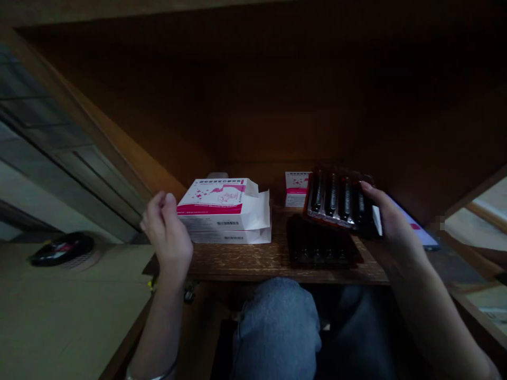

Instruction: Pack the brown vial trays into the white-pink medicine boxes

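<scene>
My right hand (390, 219) grips a clear plastic tray of dark vials (331, 198) at its right end, thumb on top, and holds it tilted above the shelf. Beneath it lies another dark plastic tray (322, 250), partly in shadow. At the left, two white and pink cartons (216, 198) are stacked, their right end flaps standing out. My left hand (168, 229) is beside the stack's left end, fingers loosely bent and holding nothing that I can see; whether it touches the cartons is unclear.
A smaller-looking white and pink carton (297, 184) stands at the back, partly behind the held tray. A phone (420, 232) lies to the right of my right hand. Wooden cabinet walls enclose the shelf (245, 261). My knee (277, 327) is below its front edge. A dark round object (63, 248) sits low at the left.
</scene>
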A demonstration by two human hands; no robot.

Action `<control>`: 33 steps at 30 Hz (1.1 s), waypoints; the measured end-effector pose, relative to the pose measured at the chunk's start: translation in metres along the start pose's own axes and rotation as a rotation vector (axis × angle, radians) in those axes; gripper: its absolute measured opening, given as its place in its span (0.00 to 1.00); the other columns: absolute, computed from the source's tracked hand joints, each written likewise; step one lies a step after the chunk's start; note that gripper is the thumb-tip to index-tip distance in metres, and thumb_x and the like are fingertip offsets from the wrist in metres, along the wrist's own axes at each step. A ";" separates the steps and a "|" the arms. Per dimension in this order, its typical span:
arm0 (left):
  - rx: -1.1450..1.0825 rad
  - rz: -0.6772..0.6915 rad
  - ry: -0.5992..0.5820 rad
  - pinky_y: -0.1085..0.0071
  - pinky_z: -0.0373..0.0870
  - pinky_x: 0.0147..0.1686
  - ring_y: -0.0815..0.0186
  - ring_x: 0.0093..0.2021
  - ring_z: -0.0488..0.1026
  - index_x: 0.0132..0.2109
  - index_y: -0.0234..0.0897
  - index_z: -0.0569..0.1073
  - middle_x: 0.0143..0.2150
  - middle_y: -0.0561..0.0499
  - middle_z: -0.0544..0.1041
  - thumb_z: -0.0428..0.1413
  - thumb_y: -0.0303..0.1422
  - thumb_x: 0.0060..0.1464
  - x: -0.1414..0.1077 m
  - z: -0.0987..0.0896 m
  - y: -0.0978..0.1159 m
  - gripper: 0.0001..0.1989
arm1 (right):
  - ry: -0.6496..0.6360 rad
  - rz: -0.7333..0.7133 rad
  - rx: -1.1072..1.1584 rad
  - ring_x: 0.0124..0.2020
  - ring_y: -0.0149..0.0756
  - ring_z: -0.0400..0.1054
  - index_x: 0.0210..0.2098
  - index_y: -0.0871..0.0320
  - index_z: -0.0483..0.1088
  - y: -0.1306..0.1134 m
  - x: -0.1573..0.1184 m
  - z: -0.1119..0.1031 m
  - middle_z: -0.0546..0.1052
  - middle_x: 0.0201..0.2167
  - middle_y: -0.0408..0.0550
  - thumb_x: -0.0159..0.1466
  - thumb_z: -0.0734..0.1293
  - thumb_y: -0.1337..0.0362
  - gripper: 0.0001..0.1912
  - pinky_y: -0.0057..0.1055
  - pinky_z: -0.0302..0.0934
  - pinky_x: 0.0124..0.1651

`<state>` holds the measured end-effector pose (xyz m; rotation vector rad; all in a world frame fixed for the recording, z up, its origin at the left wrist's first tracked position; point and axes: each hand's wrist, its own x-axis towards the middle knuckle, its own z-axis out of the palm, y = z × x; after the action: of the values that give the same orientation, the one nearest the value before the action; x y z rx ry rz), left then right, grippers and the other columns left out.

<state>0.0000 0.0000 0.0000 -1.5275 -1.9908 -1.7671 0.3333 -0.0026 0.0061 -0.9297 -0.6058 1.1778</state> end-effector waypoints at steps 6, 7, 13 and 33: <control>-0.175 0.276 -0.015 0.54 0.67 0.56 0.54 0.58 0.69 0.57 0.43 0.70 0.57 0.46 0.72 0.54 0.40 0.61 -0.042 0.000 0.074 0.18 | -0.045 -0.046 -0.162 0.38 0.37 0.76 0.37 0.51 0.76 -0.003 -0.006 0.000 0.81 0.40 0.42 0.59 0.70 0.54 0.10 0.30 0.70 0.35; -0.272 0.241 -0.134 0.56 0.68 0.54 0.56 0.54 0.72 0.56 0.40 0.71 0.53 0.45 0.74 0.55 0.41 0.61 -0.047 0.004 0.084 0.18 | -0.062 -0.055 -0.190 0.38 0.38 0.76 0.37 0.51 0.76 -0.004 -0.007 0.002 0.81 0.40 0.43 0.59 0.70 0.53 0.10 0.30 0.70 0.35; -0.615 -0.233 -0.873 0.65 0.71 0.45 0.60 0.48 0.75 0.59 0.37 0.64 0.50 0.45 0.77 0.52 0.48 0.60 -0.056 0.031 0.134 0.26 | -0.167 -0.021 -0.210 0.41 0.43 0.77 0.40 0.54 0.74 -0.009 -0.018 0.013 0.82 0.43 0.47 0.57 0.71 0.51 0.16 0.34 0.71 0.36; -0.660 -0.569 -0.953 0.77 0.62 0.18 0.70 0.28 0.70 0.59 0.39 0.66 0.45 0.46 0.73 0.59 0.44 0.56 -0.083 0.056 0.146 0.27 | -0.049 -0.279 -0.722 0.23 0.33 0.64 0.38 0.59 0.76 -0.007 0.010 -0.032 0.76 0.26 0.47 0.58 0.68 0.47 0.21 0.28 0.53 0.23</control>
<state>0.1710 -0.0286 0.0334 -2.5871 -2.5713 -2.3537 0.3664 -0.0029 -0.0049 -1.3645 -1.2017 0.7268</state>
